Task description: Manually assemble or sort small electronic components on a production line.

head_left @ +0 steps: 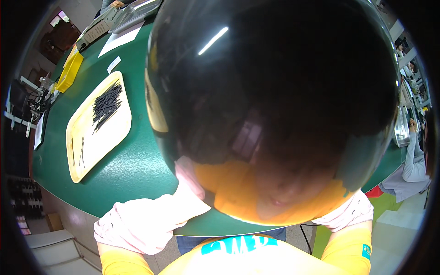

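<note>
A large dark, glossy, rounded thing [275,91] fills the middle of the head view, mirroring a light and an orange shirt; its kind I cannot tell. My left forearm, in a pale pink oversleeve [137,224], reaches up to its lower left edge. Only a pale part of my left hand [189,176] shows there, and the fingers are hidden. On the right, another pink oversleeve [348,213] runs behind the lower edge, with my right hand out of sight. Left of the dark thing, a cream tray [98,151] holds a heap of thin black sticks [107,105].
The green table [142,169] curves around me. A yellow bin [70,72], a white paper sheet [120,40] and a clear tray [133,17] lie farther left. A small white slip [114,64] is beside the cream tray. A grey-sleeved person [414,158] sits at the right.
</note>
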